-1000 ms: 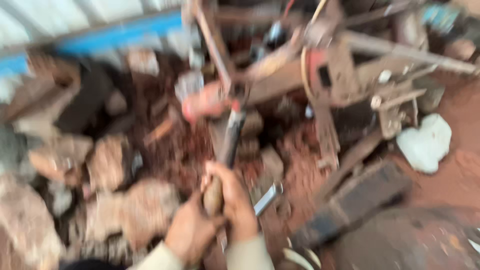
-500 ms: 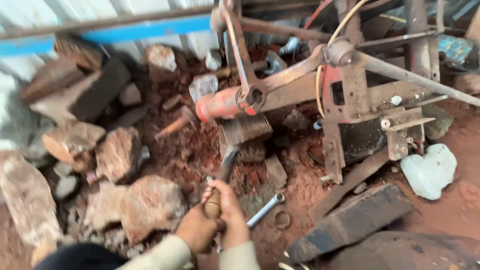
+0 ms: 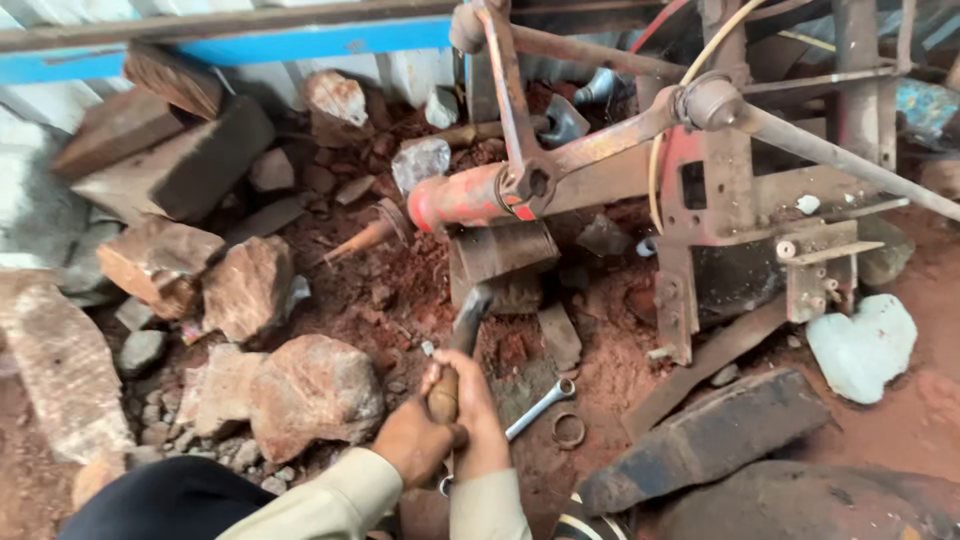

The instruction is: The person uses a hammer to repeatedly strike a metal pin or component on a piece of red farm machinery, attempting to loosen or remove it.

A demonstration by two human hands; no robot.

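Observation:
Both of my hands grip the wooden handle of a hammer [image 3: 458, 345]. My left hand [image 3: 415, 440] wraps the lower part of the handle and my right hand [image 3: 478, 410] closes over it from the right. The dark hammer head points up and away, close to a rusty metal block [image 3: 500, 262] under a red-painted axle [image 3: 470, 196] of a rusted machine frame [image 3: 720, 190]. A silver spanner [image 3: 540, 405] and a metal ring [image 3: 569, 431] lie on the red dirt just right of my hands.
Large reddish rocks [image 3: 300, 385] and wooden blocks [image 3: 170, 165] are piled on the left. A white stone [image 3: 862, 345] lies at the right, a dark slab [image 3: 715, 435] at lower right. A blue beam [image 3: 310, 42] runs along the back wall.
The view has steadied and shifted, so the machine sits higher and clearer. My hands stay on the hammer handle, and the hammer head sits close to the metal block.

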